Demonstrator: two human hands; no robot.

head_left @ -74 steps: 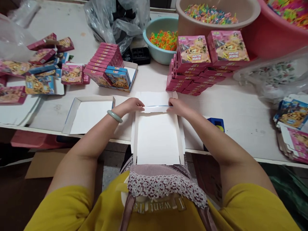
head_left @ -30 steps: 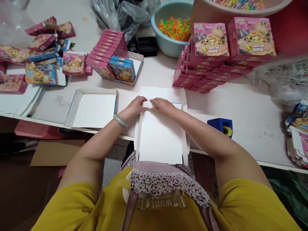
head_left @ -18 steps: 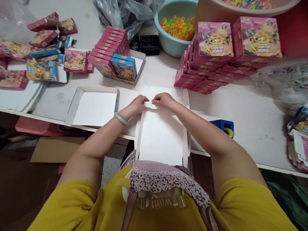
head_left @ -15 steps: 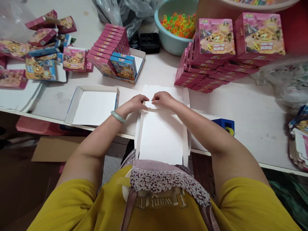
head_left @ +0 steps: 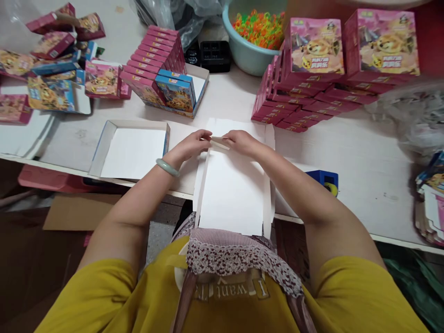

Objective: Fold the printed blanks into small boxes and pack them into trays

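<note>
In front of me a partly folded white cardboard tray (head_left: 232,194) reaches from the table over its front edge to my apron. My left hand (head_left: 196,142) pinches the left end of the tray's far flap. My right hand (head_left: 241,141) has its fingers closed on the same flap, a little to the right, and the flap stands tilted between the two hands. The fingertips of my right hand are partly hidden behind the flap. A folded tray (head_left: 132,150) with a white inside lies to the left of my left hand.
Behind, a tray holds a row of pink boxes (head_left: 156,58) and blue boxes (head_left: 175,92). Pink boxes (head_left: 315,51) are stacked at the right, beside a bowl (head_left: 239,44) of small bright pieces. Loose boxes (head_left: 52,64) lie far left. A blue tape dispenser (head_left: 322,178) sits near the front edge.
The far flap has tipped up between my hands, where it was lying flatter before. Both hands have shifted slightly, and the view has moved a little.
</note>
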